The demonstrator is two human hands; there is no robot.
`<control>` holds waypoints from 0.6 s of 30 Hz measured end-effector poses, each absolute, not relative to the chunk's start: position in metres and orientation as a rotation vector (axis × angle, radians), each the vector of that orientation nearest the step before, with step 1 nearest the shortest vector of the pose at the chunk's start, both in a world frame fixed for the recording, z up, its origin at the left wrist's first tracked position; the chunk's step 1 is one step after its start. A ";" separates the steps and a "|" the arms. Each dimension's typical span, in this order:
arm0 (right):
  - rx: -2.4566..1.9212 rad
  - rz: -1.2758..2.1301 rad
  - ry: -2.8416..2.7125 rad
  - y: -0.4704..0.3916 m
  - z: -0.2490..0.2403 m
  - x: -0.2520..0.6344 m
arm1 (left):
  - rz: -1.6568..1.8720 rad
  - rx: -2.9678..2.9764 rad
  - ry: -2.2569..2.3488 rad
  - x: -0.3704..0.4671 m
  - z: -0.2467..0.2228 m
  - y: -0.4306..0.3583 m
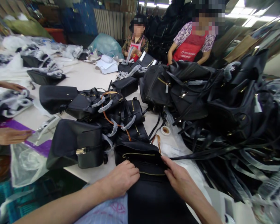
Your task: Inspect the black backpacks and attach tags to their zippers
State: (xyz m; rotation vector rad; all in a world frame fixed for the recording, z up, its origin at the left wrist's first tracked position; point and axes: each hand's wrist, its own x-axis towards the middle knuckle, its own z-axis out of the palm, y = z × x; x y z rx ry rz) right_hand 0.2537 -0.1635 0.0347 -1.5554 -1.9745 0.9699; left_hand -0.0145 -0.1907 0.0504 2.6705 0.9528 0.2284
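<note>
A black handbag (158, 199) lies at the table's near edge with its mouth open toward me and its flap hanging down in front. Gold zippers show along its dark interior. My left hand (123, 177) has its fingers curled over the left part of the bag's near rim. At the right side of the opening, my right hand (175, 172) grips the edge, thumb and fingers on either side of it. Fingertips of both hands are partly hidden by the bag.
A black bag with a gold clasp (76, 144) stands at left, beside several small black bags (112, 109). Black bags with straps pile up at right (224, 102). A small round container (165, 130) sits mid-table. Another person's hands (10, 136) reach in from the left; two people (191, 43) work across the table.
</note>
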 end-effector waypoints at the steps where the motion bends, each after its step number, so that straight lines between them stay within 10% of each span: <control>1: -1.553 0.946 -1.991 -0.163 0.033 0.253 | 0.270 2.682 0.940 -0.017 0.048 -0.194; 18: -1.414 0.835 -2.684 -0.150 0.059 0.239 | 0.711 2.799 1.373 -0.041 0.027 -0.194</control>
